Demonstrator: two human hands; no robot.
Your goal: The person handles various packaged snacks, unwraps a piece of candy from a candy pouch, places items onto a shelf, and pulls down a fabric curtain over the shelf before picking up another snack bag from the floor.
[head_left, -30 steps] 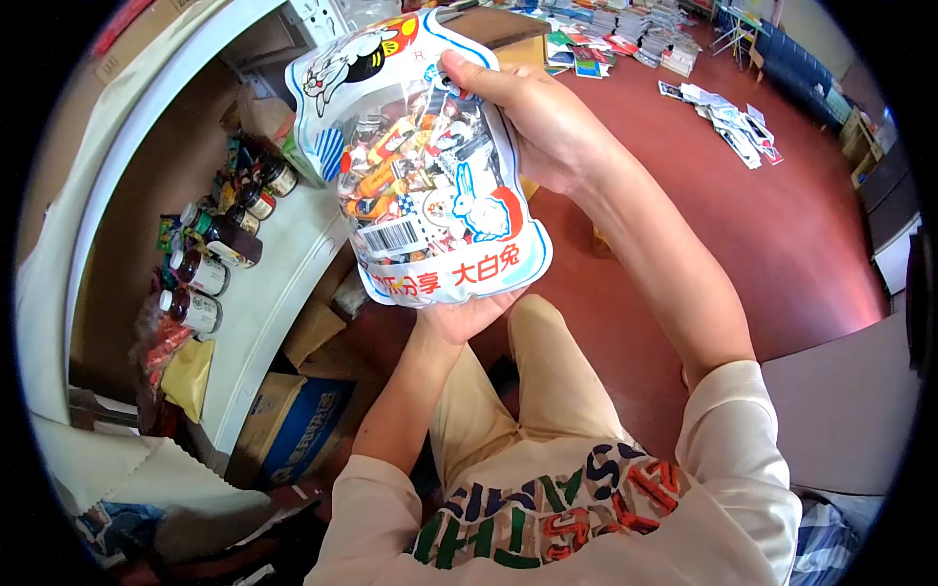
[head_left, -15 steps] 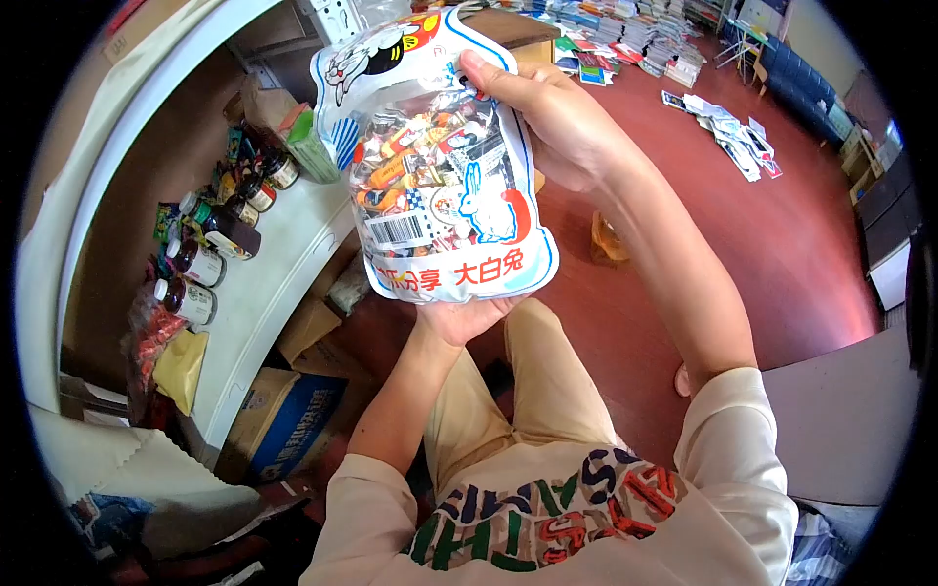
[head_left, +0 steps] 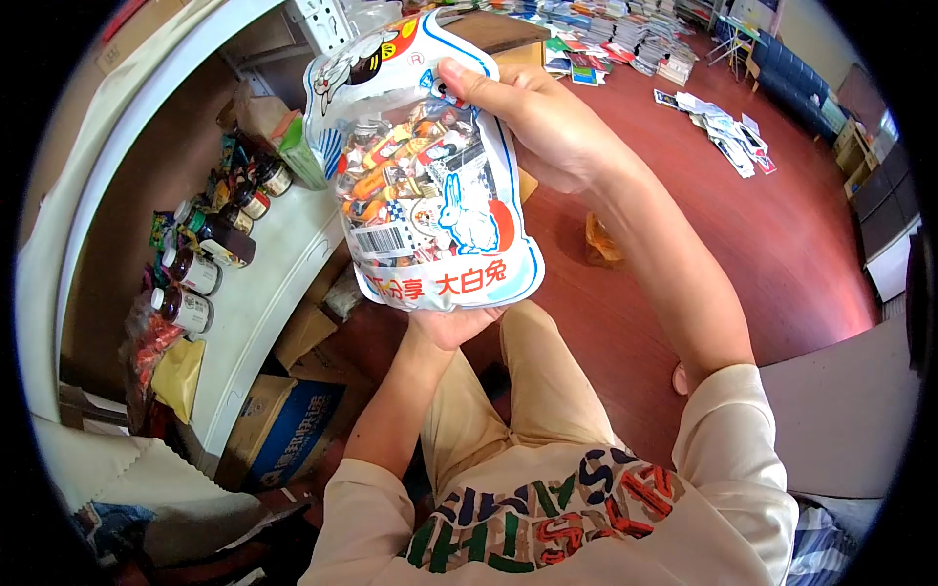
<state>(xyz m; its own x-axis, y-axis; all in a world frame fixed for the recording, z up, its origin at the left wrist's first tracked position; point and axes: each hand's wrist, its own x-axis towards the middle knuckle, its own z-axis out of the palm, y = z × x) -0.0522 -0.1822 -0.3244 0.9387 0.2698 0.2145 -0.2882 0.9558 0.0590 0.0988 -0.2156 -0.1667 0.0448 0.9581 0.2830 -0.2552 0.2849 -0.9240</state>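
Note:
A white, blue-edged bag of candy [head_left: 410, 186] with a clear window is held up before me, its printed face towards me. Wrapped sweets show through the window, beside a rabbit picture and a barcode. My right hand [head_left: 542, 122] grips the bag's upper right edge, thumb on the front and fingers behind. Under the bottom edge, my left hand [head_left: 454, 327] supports the bag; its fingers are hidden behind it.
On my left, a white shelf [head_left: 278, 283] carries several dark jars [head_left: 191, 269], a yellow packet [head_left: 179, 379] and other bags. Cardboard boxes [head_left: 283, 430] stand beneath it. Papers [head_left: 723, 132] and stacked books [head_left: 645, 39] lie on the red floor, near a blue sofa [head_left: 796, 88].
The bag of candy has shifted slightly left and tilted a little, with both hands moving along with it. My grip looks the same.

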